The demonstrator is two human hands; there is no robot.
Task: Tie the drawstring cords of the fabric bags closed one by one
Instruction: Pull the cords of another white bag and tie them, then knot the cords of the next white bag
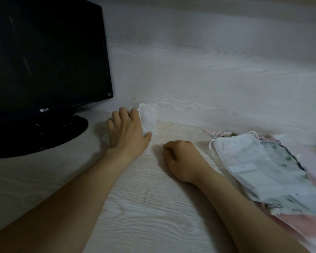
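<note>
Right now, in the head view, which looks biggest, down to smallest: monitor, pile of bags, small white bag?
1. monitor
2. pile of bags
3. small white bag
The pile lies nearer the camera, so its true size is unsure.

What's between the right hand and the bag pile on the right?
Nothing. The head view shows only a narrow strip of bare wood-grain desk between the right hand and the pile of fabric bags.

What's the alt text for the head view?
A person's left hand rests against a small white drawstring bag on a wooden table; the right hand lies curled and empty nearby. A black monitor stands left, a pile of fabric bags right.
</note>
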